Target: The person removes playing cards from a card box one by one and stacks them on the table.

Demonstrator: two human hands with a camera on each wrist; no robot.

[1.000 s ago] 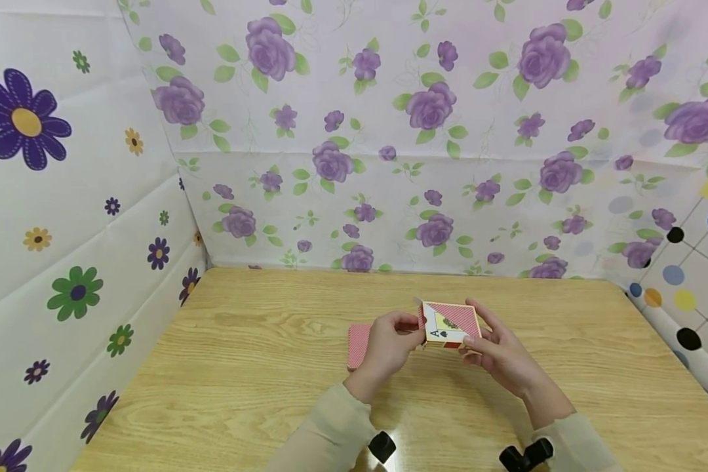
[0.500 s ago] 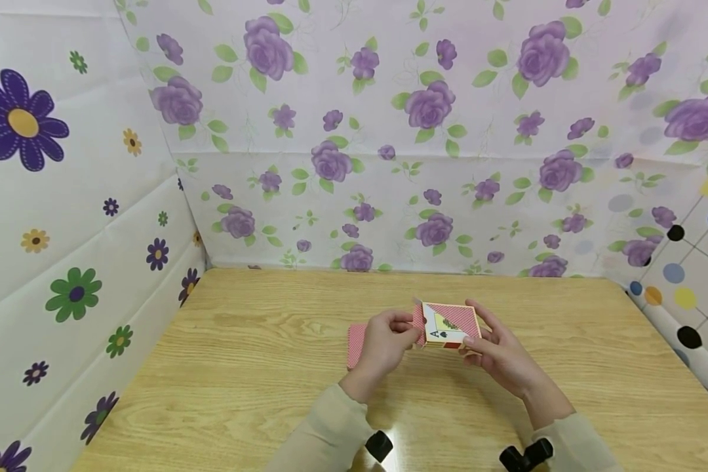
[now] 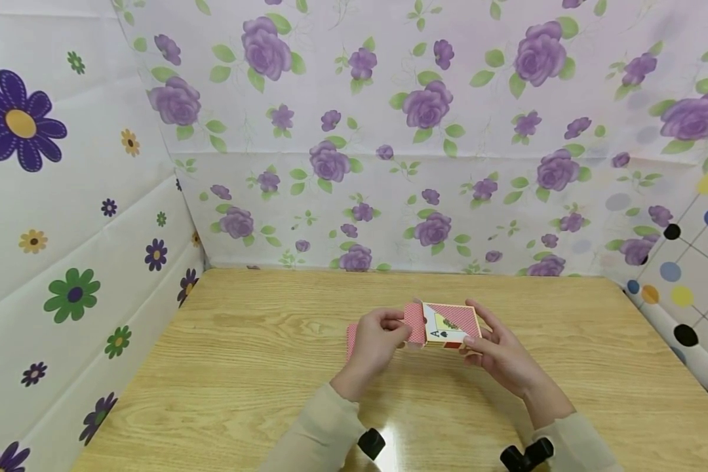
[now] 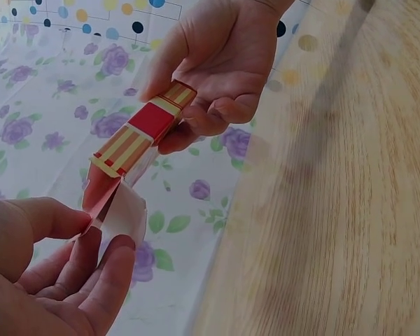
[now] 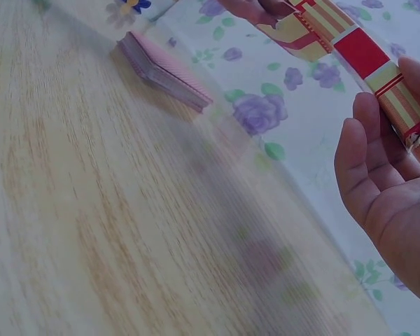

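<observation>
A playing-card box (image 3: 451,321), with an ace of spades on its front and red-and-cream striped sides, is held tilted above the table. My right hand (image 3: 504,360) grips its right end, thumb on the front and fingers behind. My left hand (image 3: 373,341) pinches a red-backed playing card (image 3: 413,321) that sticks partly out of the box's open left end. A pale box flap (image 4: 126,213) hangs by the left fingers in the left wrist view. Behind the left hand, a stack of red-backed cards (image 5: 164,73) lies on the table, partly hidden in the head view.
The wood-grain table (image 3: 242,367) ends at a back wall of floral cloth (image 3: 330,157). Patterned cloths also stand at the left (image 3: 65,216) and right (image 3: 696,282). Black wrist mounts (image 3: 370,444) sit at both cuffs.
My left hand has moved left, drawing the red-backed card further out of the box. More of the card's back shows now. The right hand and the box have stayed in place.
</observation>
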